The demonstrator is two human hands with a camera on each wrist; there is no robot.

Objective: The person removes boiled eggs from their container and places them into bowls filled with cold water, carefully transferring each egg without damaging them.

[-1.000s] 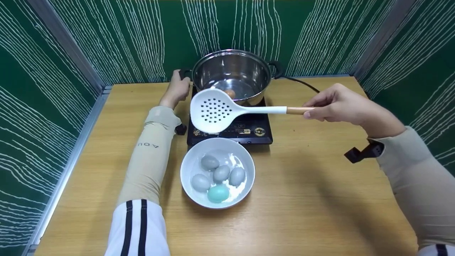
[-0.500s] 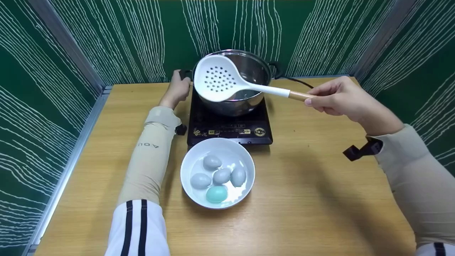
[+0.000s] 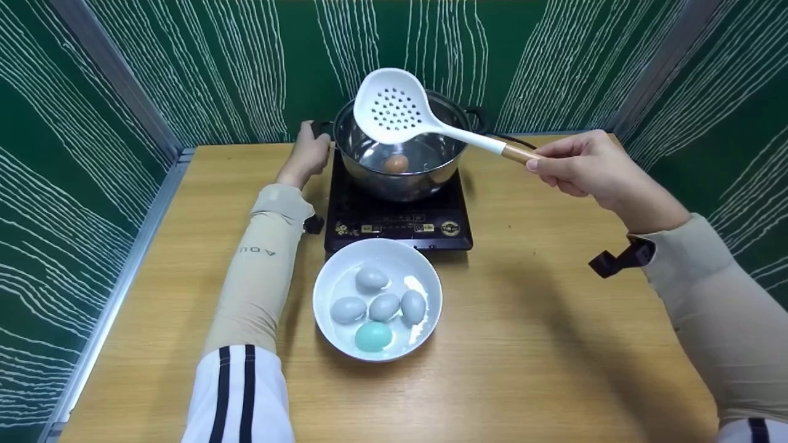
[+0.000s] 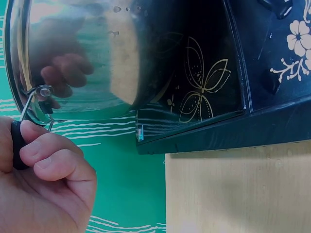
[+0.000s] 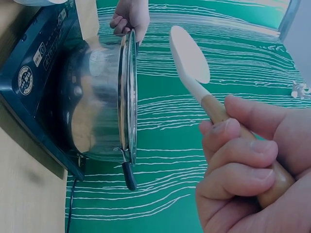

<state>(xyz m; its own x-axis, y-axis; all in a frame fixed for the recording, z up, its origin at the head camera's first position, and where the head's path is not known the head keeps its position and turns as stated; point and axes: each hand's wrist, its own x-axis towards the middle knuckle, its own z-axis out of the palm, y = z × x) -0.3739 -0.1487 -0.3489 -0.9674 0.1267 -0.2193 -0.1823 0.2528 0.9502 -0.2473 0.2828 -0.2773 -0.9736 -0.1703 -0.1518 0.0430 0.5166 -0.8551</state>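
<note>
My right hand (image 3: 585, 165) grips the wooden handle of a white slotted skimmer (image 3: 394, 111). Its perforated head hangs above the back of a steel pot (image 3: 403, 184) and carries nothing. My left hand (image 3: 306, 155) holds the pot's black left handle; the left wrist view shows fingers (image 4: 63, 165) curled round that handle (image 4: 18, 145). Inside the pot lies a brown egg (image 3: 396, 163). In front of it a white bowl (image 3: 323, 307) holds several pale grey-blue eggs (image 3: 349, 310) and one turquoise egg (image 3: 373, 336).
Under the pot is a black induction cooktop (image 3: 400, 231), with a cord (image 3: 511, 140) running off to the right. All stands on a wooden table (image 3: 523, 344). Green walls (image 3: 529, 55) with white lines rise behind and at both sides.
The skimmer has risen from the pot's front edge toward its back, its head tilting upward. The brown egg in the pot shows fully now. Eggs in the bowl have shifted slightly. My left hand stays put.
</note>
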